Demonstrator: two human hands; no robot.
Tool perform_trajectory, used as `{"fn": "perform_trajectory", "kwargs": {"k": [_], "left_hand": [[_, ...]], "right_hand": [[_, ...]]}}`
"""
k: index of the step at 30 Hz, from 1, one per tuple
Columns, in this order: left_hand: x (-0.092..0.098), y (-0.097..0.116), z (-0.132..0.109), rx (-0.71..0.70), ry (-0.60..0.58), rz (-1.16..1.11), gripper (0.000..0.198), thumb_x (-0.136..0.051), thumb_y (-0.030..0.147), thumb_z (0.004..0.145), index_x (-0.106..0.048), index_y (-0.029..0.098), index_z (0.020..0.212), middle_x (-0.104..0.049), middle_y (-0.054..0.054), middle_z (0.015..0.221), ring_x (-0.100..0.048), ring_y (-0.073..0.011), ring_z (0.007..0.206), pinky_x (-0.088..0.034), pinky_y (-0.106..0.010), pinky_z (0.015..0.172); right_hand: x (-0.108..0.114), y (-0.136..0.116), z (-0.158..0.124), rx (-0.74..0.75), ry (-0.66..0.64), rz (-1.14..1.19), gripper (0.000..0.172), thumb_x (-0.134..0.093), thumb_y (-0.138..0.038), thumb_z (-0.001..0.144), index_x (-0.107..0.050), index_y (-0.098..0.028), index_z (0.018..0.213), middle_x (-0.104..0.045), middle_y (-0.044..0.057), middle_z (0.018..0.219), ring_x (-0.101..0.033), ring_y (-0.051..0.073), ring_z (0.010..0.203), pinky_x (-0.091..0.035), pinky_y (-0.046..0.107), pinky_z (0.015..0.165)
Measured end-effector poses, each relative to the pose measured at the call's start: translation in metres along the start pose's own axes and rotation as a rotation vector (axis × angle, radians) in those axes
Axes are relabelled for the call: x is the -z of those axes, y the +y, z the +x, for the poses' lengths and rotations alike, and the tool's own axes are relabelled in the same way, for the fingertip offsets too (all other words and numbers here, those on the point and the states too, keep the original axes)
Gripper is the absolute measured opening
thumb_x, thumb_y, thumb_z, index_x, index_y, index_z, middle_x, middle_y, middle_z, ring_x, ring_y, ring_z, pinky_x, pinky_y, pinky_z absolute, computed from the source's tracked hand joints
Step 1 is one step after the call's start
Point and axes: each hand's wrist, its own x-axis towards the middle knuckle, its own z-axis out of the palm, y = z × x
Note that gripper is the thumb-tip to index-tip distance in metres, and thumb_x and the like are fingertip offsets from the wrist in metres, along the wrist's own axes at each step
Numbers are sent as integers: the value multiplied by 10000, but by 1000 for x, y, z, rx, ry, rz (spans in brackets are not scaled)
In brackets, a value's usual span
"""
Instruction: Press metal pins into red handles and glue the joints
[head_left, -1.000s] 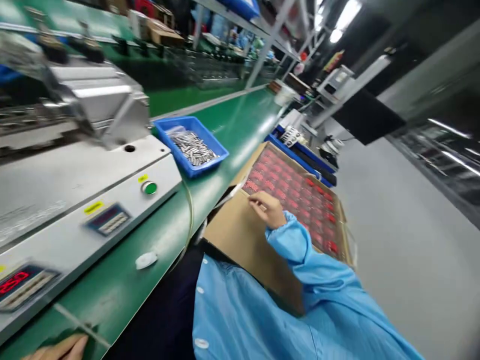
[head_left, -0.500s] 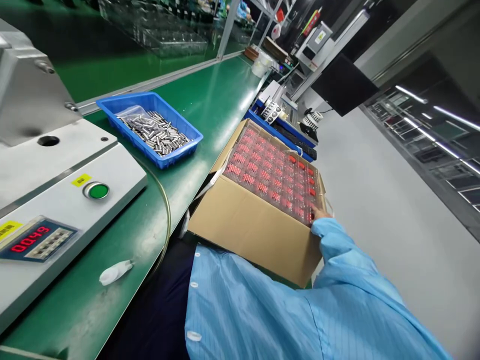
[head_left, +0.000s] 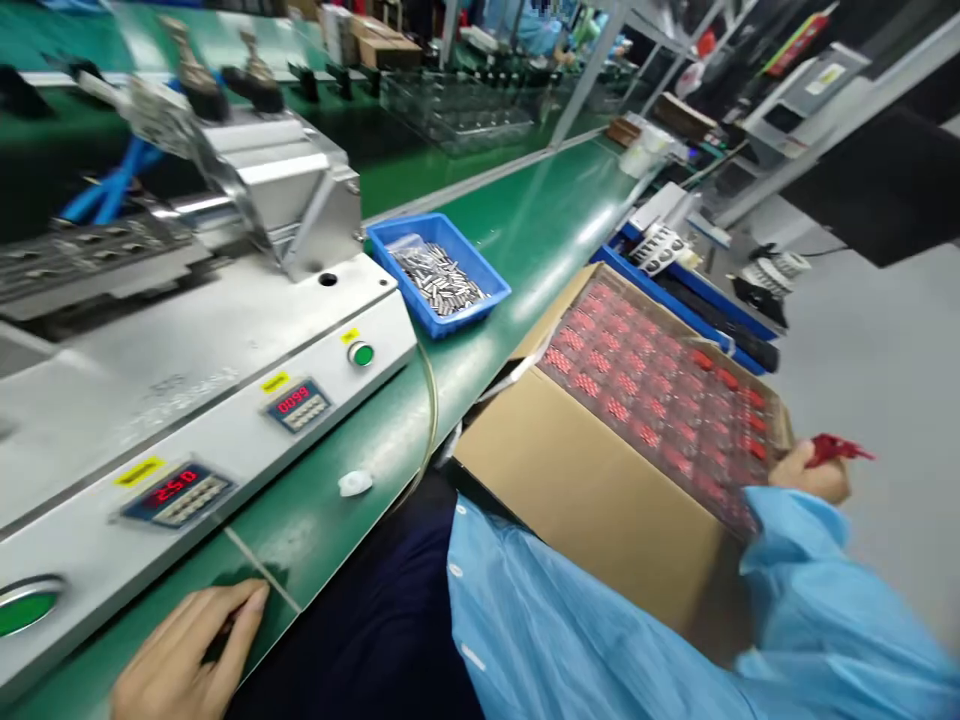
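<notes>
My right hand is closed around a red part, blurred by motion, with thin ends sticking out past the fingers. It is above the right edge of an open cardboard box. In the box lies a clear plastic tray with rows of pockets, many showing red parts. My left hand rests low on the green bench in front of a machine. Its thumb and forefinger come together at the tips; whether something small is between them is hidden.
A blue bin of small metal pins stands on the green bench beyond the machine. A small white item and a clear tube lie nearer. Blue trays sit behind the box.
My right hand has come up out of the tray's near right corner with a red part. The view has swung left, bringing my left hand and more of the machine into sight.
</notes>
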Motion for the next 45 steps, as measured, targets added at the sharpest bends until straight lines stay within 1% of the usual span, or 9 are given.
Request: {"fn": "perform_trajectory", "kwargs": {"k": [4, 9, 12, 15, 22, 25, 31, 37, 45], "left_hand": [[-5, 34, 26, -8, 19, -54, 93, -658, 202, 1076, -723, 201, 1010, -744, -12, 899, -709, -142, 772, -536, -242, 828], [-35, 74, 44, 149, 28, -352, 300, -620, 394, 1114, -711, 228, 1347, -726, -49, 1075, -700, -148, 873, -578, -233, 830], [-49, 88, 43, 220, 99, -536, 362, -637, 503, 1094, -715, 261, 1353, -721, -49, 1081, -701, -166, 928, -603, -243, 840], [-50, 86, 28, 346, 263, -548, 167, -722, 407, 1056, -765, 260, 1120, -737, -21, 1006, -715, -159, 936, -594, -211, 820], [-30, 55, -4, 829, 502, -451, 394, -724, 572, 1012, -771, 186, 1081, -813, -56, 937, -760, -214, 828, -628, -301, 771], [-36, 50, 4, 893, 485, -465, 515, -745, 671, 951, -791, 178, 1093, -827, -79, 966, -768, -232, 833, -631, -315, 747], [-49, 48, 16, 840, 429, -572, 452, -721, 591, 1001, -811, 176, 1157, -790, -62, 840, -703, -183, 707, -576, -269, 671], [-47, 46, 15, 782, 490, -584, 429, -710, 575, 1022, -810, 177, 1146, -748, -51, 794, -651, -160, 657, -523, -244, 596], [-46, 46, 15, 742, 505, -514, 423, -691, 569, 1041, -806, 181, 1166, -693, -25, 722, -610, -149, 619, -517, -247, 578]], "right_hand": [[-47, -74, -14, 68, -364, 311, 518, -630, -606, 1020, -662, -155, 767, -625, 24, 581, -637, 139, 496, -443, 323, 556], [-77, -201, -134, 989, -1242, 884, 473, -475, -513, 1162, -773, -203, 968, -807, 50, 902, -784, 135, 799, -600, 262, 782], [-90, -246, -213, 1285, -1408, 946, 388, -525, -511, 1153, -724, -204, 1023, -761, 19, 793, -728, 134, 669, -542, 221, 623], [-98, -262, -252, 1433, -1332, 880, 301, -617, -482, 1119, -696, -192, 1109, -726, 15, 760, -688, 156, 643, -500, 245, 592], [-112, -254, -221, 811, -1051, 1169, 291, -689, -367, 1074, -653, -274, 1348, -711, 53, 1012, -700, 210, 892, -608, 341, 816], [-135, -253, -226, 809, -1214, 1004, 392, -738, -406, 1029, -657, -273, 1389, -715, 107, 1199, -718, 272, 1064, -639, 407, 888], [-156, -255, -255, 711, -1452, 1065, 190, -703, -412, 1050, -692, -250, 1149, -755, 129, 1279, -733, 302, 1202, -588, 489, 1093], [-148, -264, -256, 377, -1555, 1251, 347, -701, -568, 1011, -681, -233, 1103, -750, 31, 804, -736, 230, 659, -607, 343, 626], [-124, -272, -263, 615, -1315, 1033, 311, -721, -507, 1006, -759, -204, 947, -705, 9, 723, -571, 143, 530, -471, 261, 489]]}}
